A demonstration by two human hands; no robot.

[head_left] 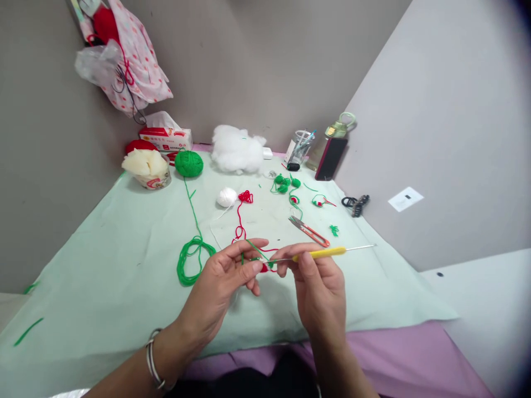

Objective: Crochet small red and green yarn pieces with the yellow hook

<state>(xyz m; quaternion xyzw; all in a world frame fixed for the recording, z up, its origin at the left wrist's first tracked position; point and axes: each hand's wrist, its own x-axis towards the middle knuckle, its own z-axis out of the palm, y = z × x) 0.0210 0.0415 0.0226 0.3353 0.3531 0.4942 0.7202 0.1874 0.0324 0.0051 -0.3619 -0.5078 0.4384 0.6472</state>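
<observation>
My left hand (232,271) pinches a small crochet piece (265,267) in red, green and white yarn, partly hidden by the fingers. Green working yarn (255,249) runs over its raised index finger. In my right hand (317,282) is a crochet hook (323,253) with a yellow handle, its metal tip meeting the piece. A red strand leads from there toward a small red yarn bundle (245,197). Left of my left hand lies a loose coil of green yarn (191,262), joined by a strand to a green ball (188,164).
Beyond my hands lie orange-handled thread snips (309,231), a white yarn ball (227,197) and small green crocheted pieces (282,183). White stuffing (238,148), a tissue box (166,137), a tub (148,168), a jar (299,146), a phone (331,159) and a bottle (337,130) stand along the back.
</observation>
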